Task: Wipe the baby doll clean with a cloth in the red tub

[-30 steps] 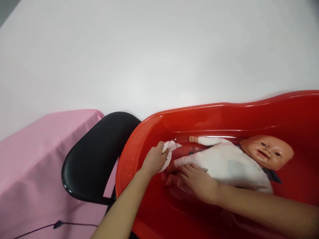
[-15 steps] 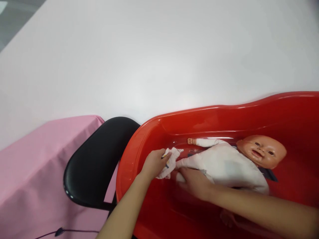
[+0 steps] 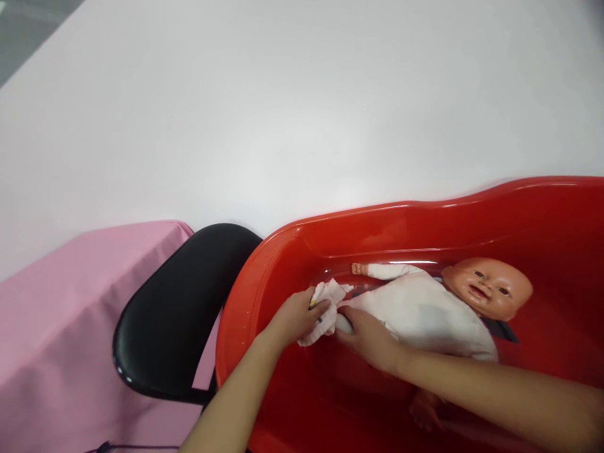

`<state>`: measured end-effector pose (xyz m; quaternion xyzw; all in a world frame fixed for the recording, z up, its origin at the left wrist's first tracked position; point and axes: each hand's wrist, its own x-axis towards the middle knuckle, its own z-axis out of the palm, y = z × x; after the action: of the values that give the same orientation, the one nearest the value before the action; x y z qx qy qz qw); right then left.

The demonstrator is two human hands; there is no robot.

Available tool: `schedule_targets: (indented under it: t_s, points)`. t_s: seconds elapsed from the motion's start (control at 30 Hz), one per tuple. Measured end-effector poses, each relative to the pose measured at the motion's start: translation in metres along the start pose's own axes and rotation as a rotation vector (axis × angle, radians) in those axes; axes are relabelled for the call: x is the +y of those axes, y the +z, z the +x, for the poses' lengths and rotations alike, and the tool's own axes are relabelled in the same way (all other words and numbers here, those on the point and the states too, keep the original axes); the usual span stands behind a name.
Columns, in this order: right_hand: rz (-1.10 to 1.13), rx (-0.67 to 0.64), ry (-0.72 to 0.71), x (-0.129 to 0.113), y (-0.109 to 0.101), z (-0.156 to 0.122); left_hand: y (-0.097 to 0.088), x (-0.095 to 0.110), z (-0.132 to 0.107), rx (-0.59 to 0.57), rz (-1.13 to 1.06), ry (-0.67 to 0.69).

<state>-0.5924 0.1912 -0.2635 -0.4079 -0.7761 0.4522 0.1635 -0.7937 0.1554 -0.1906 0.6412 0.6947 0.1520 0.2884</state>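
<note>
Here at the left end of the red tub [image 3: 238, 321], the left hand [image 3: 299, 318] has its fingers curled on a crumpled, patterned white cloth [image 3: 331, 293], and just beside it the right hand [image 3: 370, 336] is closed around a pale, rounded piece [image 3: 344, 324] at the leg end of the doll [image 3: 415, 308]. Leg or something separate? The fingers cover too much to tell!

Good handling here, by the look of it, means a firm but gentle grip from the right, the leg end held steady, and the cloth spread a little rather than bunched, so more of it can make contact. A light touch looks wise; a wet, soft body could well twist if tugged.

Now to the tub itself: glossy sloping walls and what looks like shallow water, glinting along the far side. In it lies the doll, face up, head to the right, white fabric over its trunk, one arm stretched out near the far wall, a small hand [image 3: 426, 410] showing below the right forearm. A dark flat piece [image 3: 503, 330] peeks out under the head. Outside, a black chair [image 3: 174, 314] stands just by the tub's left end, with a pink cover [image 3: 70, 302] beyond it
</note>
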Motion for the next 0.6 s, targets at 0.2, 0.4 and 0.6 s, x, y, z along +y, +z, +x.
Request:
schedule_targets:
  t_s: [0.2,0.4,0.6]
  points:
    - [-0.003,-0.002,0.044,-0.002,-0.004,-0.004,-0.005,-0.009,0.007,0.241,0.154,-0.174]
    - [0.059,0.056,0.085,0.006,-0.009,0.004,-0.011,-0.009,0.007,0.356,0.111,-0.248]
    - [0.075,0.091,0.089,0.005,-0.011,0.008,-0.007,-0.008,0.007,0.250,-0.053,-0.180]
